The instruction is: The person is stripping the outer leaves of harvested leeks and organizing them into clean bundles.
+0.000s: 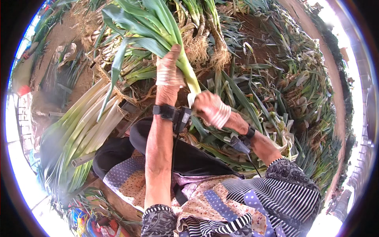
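Observation:
My left hand [169,69] grips a leek [158,27] around its pale green stalk, with the long green leaves fanning up and away from me. My right hand [211,108] is closed around the white lower end of the same leek, just below the left hand. Both hands have tape wound around them, and each wrist carries a black strap with a small device. The leek is held above my lap, over a patterned apron [205,201].
A stack of cleaned leeks [83,130] lies to my left on a low rack. Uncleaned leeks with hairy roots [201,43] lie ahead. Stripped green leaves [276,118] cover the soil to the right.

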`<action>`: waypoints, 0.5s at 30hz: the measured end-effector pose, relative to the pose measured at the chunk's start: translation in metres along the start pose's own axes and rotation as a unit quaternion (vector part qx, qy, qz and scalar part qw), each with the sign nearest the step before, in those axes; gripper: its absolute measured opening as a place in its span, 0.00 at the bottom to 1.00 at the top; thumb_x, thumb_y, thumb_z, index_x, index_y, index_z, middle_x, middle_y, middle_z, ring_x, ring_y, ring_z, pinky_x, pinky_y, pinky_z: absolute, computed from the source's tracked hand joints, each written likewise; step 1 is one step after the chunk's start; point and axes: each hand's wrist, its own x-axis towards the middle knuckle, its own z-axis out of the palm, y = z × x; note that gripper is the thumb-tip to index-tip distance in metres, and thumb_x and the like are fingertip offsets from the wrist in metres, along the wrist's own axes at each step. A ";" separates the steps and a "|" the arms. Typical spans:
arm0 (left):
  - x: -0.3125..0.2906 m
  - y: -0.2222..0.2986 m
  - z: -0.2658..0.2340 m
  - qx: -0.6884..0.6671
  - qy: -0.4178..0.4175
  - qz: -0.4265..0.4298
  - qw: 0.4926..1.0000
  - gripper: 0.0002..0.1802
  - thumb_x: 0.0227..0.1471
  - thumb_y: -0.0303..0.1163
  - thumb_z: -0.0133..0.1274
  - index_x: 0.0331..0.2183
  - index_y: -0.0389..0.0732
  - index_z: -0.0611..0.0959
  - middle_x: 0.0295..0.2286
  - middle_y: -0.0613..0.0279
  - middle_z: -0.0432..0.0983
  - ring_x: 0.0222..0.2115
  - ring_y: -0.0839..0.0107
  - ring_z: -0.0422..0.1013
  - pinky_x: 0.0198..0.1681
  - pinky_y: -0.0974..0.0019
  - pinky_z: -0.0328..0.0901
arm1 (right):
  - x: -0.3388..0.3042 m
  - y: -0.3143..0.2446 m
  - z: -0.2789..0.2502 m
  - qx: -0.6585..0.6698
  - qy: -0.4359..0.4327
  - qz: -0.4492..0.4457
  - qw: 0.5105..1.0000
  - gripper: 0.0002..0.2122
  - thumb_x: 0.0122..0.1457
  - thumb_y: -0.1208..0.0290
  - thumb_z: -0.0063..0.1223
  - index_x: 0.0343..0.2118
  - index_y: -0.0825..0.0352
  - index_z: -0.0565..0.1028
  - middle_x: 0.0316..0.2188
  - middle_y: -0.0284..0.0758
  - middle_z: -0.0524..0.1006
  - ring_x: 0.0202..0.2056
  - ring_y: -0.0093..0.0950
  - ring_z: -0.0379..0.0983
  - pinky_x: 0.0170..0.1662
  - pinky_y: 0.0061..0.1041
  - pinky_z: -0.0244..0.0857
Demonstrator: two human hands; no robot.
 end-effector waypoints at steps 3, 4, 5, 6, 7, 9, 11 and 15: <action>0.010 0.003 0.003 -0.013 -0.002 0.053 0.999 0.20 0.43 0.31 0.61 0.40 0.42 0.74 0.30 0.65 0.74 0.28 0.68 0.71 0.35 0.63 0.69 | -0.072 0.013 0.050 -0.083 -0.129 -0.025 0.988 0.06 0.45 0.74 0.50 0.29 0.61 0.70 0.23 0.33 0.68 0.25 0.33 0.68 0.31 0.35 0.65; 0.012 0.006 0.000 -0.007 -0.004 0.047 0.999 0.18 0.44 0.32 0.60 0.39 0.41 0.75 0.29 0.65 0.74 0.28 0.68 0.71 0.34 0.62 0.69 | -0.100 0.016 0.063 -0.093 -0.222 0.001 0.971 0.05 0.47 0.75 0.48 0.29 0.62 0.70 0.20 0.33 0.68 0.23 0.33 0.68 0.29 0.35 0.65; 0.011 0.013 -0.008 -0.019 0.004 0.026 0.999 0.17 0.45 0.33 0.60 0.37 0.41 0.75 0.29 0.65 0.73 0.27 0.68 0.71 0.33 0.62 0.69 | -0.117 0.010 0.067 -0.027 -0.205 0.035 0.978 0.04 0.47 0.76 0.46 0.27 0.63 0.72 0.18 0.34 0.69 0.19 0.34 0.68 0.27 0.37 0.65; 0.009 0.017 -0.010 -0.035 0.008 0.002 0.999 0.16 0.45 0.34 0.60 0.36 0.41 0.75 0.28 0.65 0.73 0.27 0.68 0.70 0.32 0.62 0.68 | -0.127 0.007 0.061 -0.023 -0.212 0.037 0.976 0.04 0.47 0.76 0.46 0.27 0.63 0.72 0.18 0.34 0.69 0.19 0.34 0.68 0.27 0.37 0.65; 0.005 0.017 -0.011 -0.051 0.011 -0.021 0.998 0.17 0.44 0.38 0.60 0.35 0.41 0.76 0.26 0.64 0.73 0.25 0.68 0.70 0.30 0.62 0.67 | -0.137 0.004 0.055 -0.102 -0.238 0.036 0.965 0.04 0.47 0.77 0.47 0.26 0.64 0.73 0.18 0.34 0.70 0.20 0.33 0.69 0.25 0.35 0.65; -0.002 0.015 -0.015 -0.055 0.016 -0.053 0.997 0.17 0.45 0.40 0.60 0.34 0.41 0.76 0.25 0.64 0.73 0.25 0.68 0.70 0.30 0.62 0.67 | -0.152 0.003 0.048 -0.181 -0.297 0.073 0.935 0.03 0.45 0.78 0.48 0.23 0.66 0.74 0.18 0.36 0.73 0.21 0.33 0.72 0.23 0.33 0.65; 0.001 -0.003 -0.002 -0.086 -0.007 -0.039 0.995 0.20 0.46 0.46 0.58 0.34 0.41 0.75 0.23 0.62 0.73 0.25 0.67 0.70 0.30 0.61 0.66 | -0.195 0.024 0.058 -0.217 -0.352 0.157 0.897 0.05 0.38 0.80 0.53 0.23 0.67 0.75 0.17 0.39 0.74 0.21 0.37 0.74 0.21 0.35 0.67; -0.005 0.003 -0.012 -0.098 0.056 -0.012 0.994 0.26 0.40 0.52 0.61 0.32 0.41 0.75 0.22 0.64 0.72 0.20 0.73 0.67 0.27 0.65 0.67 | -0.251 0.034 0.051 -0.165 -0.501 0.276 0.803 0.05 0.41 0.79 0.51 0.21 0.64 0.77 0.17 0.39 0.76 0.24 0.36 0.76 0.25 0.32 0.69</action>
